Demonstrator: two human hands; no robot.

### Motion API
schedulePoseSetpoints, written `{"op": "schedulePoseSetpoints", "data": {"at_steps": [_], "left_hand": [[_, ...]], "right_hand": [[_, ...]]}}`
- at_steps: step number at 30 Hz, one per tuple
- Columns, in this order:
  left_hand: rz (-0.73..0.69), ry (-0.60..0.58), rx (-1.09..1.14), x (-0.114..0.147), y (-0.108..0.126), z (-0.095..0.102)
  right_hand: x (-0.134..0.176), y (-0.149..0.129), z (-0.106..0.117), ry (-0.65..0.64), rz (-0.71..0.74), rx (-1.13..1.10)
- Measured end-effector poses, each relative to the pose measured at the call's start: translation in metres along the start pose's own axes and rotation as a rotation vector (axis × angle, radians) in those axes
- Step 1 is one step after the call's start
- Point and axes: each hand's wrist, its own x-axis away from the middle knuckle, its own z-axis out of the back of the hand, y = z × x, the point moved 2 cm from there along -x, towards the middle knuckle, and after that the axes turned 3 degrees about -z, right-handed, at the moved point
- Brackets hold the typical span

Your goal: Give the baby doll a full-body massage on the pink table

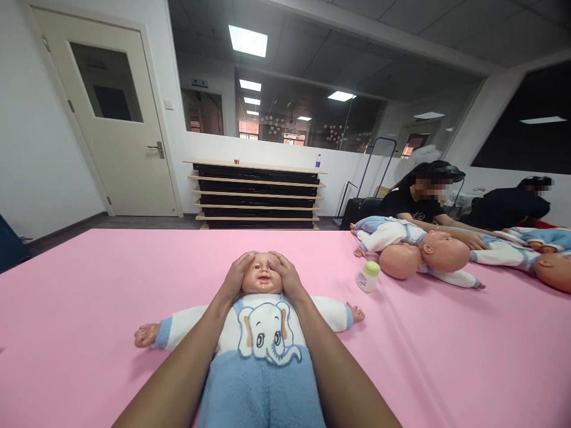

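A baby doll lies on its back on the pink tabletop, in blue trousers and a white top with an elephant on the chest. Its arms stretch out to both sides and its face points up. My left hand cups the left side of the doll's head, fingers curled over the brow. On the other side, my right hand holds the head the same way, its thumb side near the eye. Right of the doll stands a small white bottle with a green cap.
Two stacked dolls lie at the right, with another doll beyond. A co-worker sits behind them, and a second person leans over farther right. Stacked boards stand by the back wall.
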Motion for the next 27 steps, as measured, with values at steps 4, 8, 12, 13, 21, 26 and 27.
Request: {"op": "schedulePoseSetpoints", "data": {"at_steps": [4, 8, 12, 13, 21, 26, 27], "left_hand": [[0.013, -0.052, 0.029, 0.002, -0.001, -0.001], [0.031, -0.059, 0.053, 0.005, 0.002, -0.002], [0.046, -0.088, 0.065, 0.006, 0.004, -0.004], [0.051, -0.092, 0.062, 0.006, 0.004, -0.004], [0.125, -0.086, -0.002, 0.005, 0.004, -0.001], [0.079, -0.061, -0.017, 0.004, 0.004, -0.001], [0.071, -0.057, -0.019, 0.003, 0.004, -0.001]], "right_hand": [[-0.002, 0.001, 0.000, 0.024, 0.010, -0.005], [-0.005, 0.003, 0.001, 0.062, 0.037, -0.005], [-0.009, 0.006, 0.003, 0.099, 0.059, 0.003], [-0.009, 0.007, 0.003, 0.104, 0.063, 0.003], [-0.003, 0.001, 0.001, 0.051, 0.055, -0.013], [0.002, -0.003, 0.000, -0.015, 0.012, -0.014], [0.002, -0.003, 0.000, -0.020, 0.002, -0.017]]}}
